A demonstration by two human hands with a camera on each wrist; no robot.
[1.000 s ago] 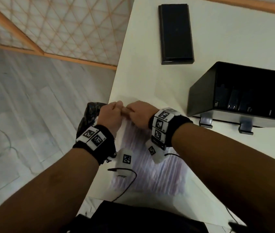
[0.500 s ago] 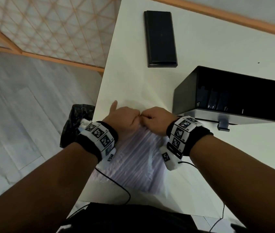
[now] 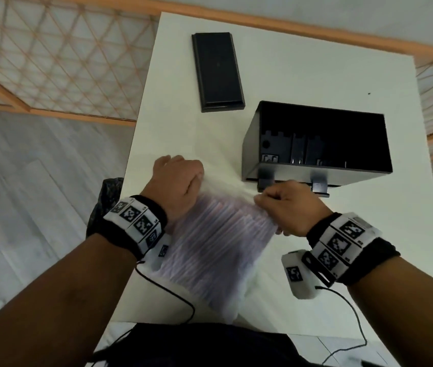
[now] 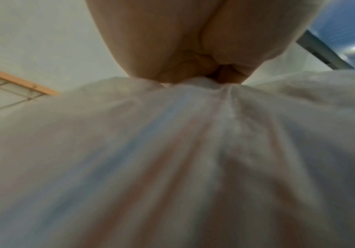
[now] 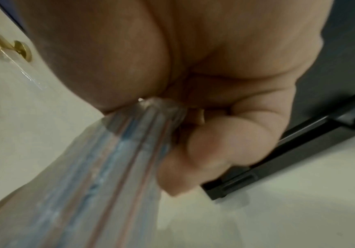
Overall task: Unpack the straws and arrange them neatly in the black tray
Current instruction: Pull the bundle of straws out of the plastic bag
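Note:
A clear plastic bag of striped straws (image 3: 215, 242) lies on the near part of the white table (image 3: 276, 64). My left hand (image 3: 181, 178) grips the bag's top edge at its left corner, and my right hand (image 3: 284, 205) grips the same edge at its right corner, the plastic stretched between them. In the left wrist view the bag (image 4: 172, 159) bunches under my left hand (image 4: 204, 75). The right wrist view shows my right hand (image 5: 172, 117) pinching the bag (image 5: 100, 176), red and blue stripes inside. The flat black tray (image 3: 216, 71) lies at the far left of the table.
A black open-topped box (image 3: 318, 144) with dividers inside stands just beyond my right hand. A dark plastic bag (image 3: 104, 205) hangs off the table's left edge. Cables trail from my wrists over the near edge. A lattice railing borders the far side.
My hands, pinched together at the middle of the bag's top edge a second ago, have pulled apart to left and right, stretching the plastic. The head view has tilted up and shows more table.

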